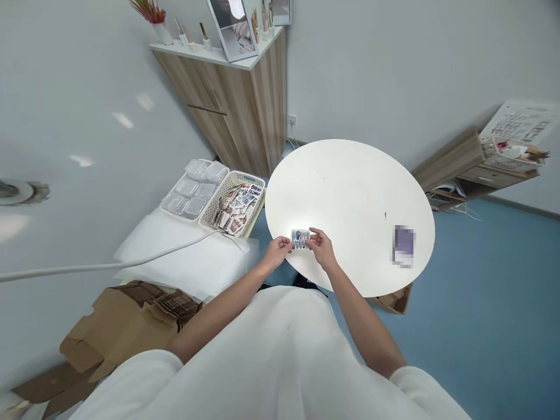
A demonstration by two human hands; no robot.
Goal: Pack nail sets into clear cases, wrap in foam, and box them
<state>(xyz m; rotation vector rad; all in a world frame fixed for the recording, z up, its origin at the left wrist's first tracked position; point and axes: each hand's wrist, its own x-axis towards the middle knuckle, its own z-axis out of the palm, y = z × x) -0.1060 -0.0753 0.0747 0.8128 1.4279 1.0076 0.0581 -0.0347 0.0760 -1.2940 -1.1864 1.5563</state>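
A small clear tray of press-on nails (300,238), set in two rows, is held between my hands over the near edge of the round white table (345,192). My left hand (278,251) pinches the tray's left edge between thumb and fingers. At the opposite edge, my right hand (321,245) has its thumb and fingertips on the tray's right side. The nails look silvery and dark; finer detail is too small to make out.
A blurred purple item (403,246) lies at the table's right. Left of the table stand a basket of printed cards (238,204) and a basket of clear plastic boxes (192,189). A pale cable (109,266) crosses the left side. Cardboard boxes (126,326) lie below. A wooden cabinet (227,99) stands behind.
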